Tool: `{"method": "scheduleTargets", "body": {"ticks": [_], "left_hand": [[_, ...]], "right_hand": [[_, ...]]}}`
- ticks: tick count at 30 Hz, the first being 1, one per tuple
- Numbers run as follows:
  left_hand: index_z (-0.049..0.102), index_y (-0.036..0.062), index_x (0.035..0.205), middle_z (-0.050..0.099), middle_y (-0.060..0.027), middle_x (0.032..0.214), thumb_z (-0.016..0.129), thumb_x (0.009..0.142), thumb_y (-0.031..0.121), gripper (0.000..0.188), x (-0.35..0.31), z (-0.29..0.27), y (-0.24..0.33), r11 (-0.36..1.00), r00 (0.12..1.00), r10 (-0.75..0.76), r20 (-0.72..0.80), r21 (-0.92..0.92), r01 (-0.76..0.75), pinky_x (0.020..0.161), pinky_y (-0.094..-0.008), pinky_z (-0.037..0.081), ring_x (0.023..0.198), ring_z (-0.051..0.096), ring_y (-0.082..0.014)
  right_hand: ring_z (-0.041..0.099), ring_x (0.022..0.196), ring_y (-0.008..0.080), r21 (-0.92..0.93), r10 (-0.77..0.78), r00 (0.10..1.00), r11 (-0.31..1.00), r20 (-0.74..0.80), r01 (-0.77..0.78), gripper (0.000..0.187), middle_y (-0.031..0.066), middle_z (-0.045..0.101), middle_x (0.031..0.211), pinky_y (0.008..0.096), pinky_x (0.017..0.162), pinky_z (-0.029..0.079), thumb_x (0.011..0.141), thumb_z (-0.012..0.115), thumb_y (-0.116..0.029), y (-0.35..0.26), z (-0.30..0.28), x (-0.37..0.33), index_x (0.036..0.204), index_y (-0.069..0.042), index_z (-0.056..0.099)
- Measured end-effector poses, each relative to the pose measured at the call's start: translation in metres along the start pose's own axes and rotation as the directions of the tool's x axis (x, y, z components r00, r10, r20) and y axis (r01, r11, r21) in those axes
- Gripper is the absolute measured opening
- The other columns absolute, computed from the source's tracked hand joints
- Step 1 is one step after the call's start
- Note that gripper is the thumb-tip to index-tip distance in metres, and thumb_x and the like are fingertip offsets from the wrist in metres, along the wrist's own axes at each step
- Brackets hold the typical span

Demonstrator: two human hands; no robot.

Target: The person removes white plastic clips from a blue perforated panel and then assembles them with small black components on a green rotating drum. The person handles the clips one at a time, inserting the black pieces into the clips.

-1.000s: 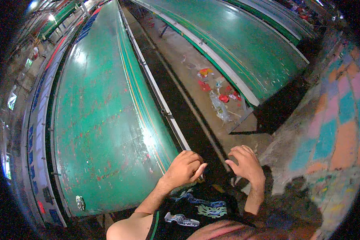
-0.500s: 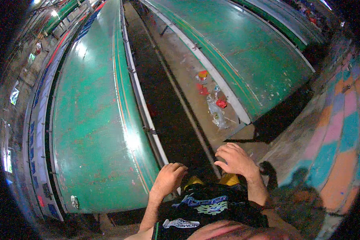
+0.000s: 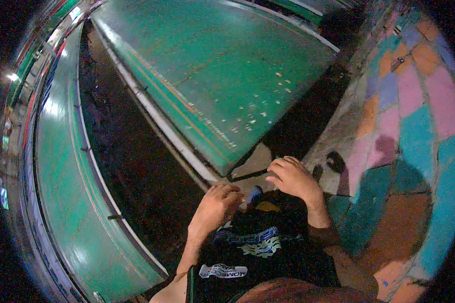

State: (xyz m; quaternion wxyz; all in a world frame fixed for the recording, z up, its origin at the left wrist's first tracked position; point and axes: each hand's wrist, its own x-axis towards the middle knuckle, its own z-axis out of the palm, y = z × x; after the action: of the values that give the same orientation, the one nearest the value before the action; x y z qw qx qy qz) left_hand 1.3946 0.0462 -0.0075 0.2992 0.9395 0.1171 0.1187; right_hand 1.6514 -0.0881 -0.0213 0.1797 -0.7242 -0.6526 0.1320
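My left hand [image 3: 218,206] hovers in front of my dark shirt, its fingers loosely bent and nothing visible in them. A little farther right, my right hand [image 3: 293,177] is raised with the thumb apart from the fingers; it too holds nothing I can see. Just beyond both hands lies the near corner of a long green-topped table [image 3: 187,76], with pale flecks scattered over its surface. Neither hand appears to touch it.
Another long green table [image 3: 65,192] stretches along the left, beyond a dark aisle [image 3: 131,146]. On the right rises a wall painted in pink, teal and orange blocks [image 3: 414,126], with my shadow on it. A dark gap separates wall and table.
My view has swung to the right. The right-hand table and painted wall now fill more of it, and the litter on the floor has left view. Both hands stay raised before me.
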Motion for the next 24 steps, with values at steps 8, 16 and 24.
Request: {"method": "scheduleTargets", "body": {"ticks": [8,16,24], "left_hand": [[0.068,0.0053,0.110,0.065,-0.0130,0.110,0.069,0.090,0.019,0.024,0.162,0.053,0.022,0.983,0.961,0.169,0.220,-0.103,-0.149,0.092,-0.0464,0.051,0.105,0.062,-0.0363],[0.067,0.0059,0.105,0.067,-0.0118,0.112,0.070,0.085,0.010,0.021,0.306,0.081,-0.021,0.988,0.979,0.150,0.139,-0.046,-0.145,0.090,-0.0447,0.051,0.103,0.063,-0.0346],[0.067,0.0043,0.096,0.068,-0.0109,0.098,0.074,0.083,0.010,0.016,0.509,0.125,-0.061,0.966,0.967,0.244,-0.069,-0.074,-0.249,0.083,-0.0444,0.052,0.091,0.065,-0.0340]], "right_hand": [[0.062,0.102,0.0335,0.067,0.159,0.984,0.986,-0.076,-0.154,0.026,0.0112,0.067,0.105,0.0438,0.089,0.050,0.091,0.069,-0.028,0.122,-0.065,0.002,0.101,-0.004,0.069],[0.063,0.100,0.0327,0.032,0.258,0.941,0.966,-0.218,-0.258,0.026,0.0104,0.067,0.103,0.0430,0.088,0.051,0.090,0.070,-0.029,0.248,-0.093,0.007,0.101,-0.005,0.069],[0.062,0.107,0.0321,0.008,0.277,0.954,0.961,-0.111,-0.278,0.024,0.0098,0.066,0.112,0.0415,0.095,0.050,0.090,0.071,-0.027,0.401,-0.169,0.095,0.103,-0.007,0.070]]}}
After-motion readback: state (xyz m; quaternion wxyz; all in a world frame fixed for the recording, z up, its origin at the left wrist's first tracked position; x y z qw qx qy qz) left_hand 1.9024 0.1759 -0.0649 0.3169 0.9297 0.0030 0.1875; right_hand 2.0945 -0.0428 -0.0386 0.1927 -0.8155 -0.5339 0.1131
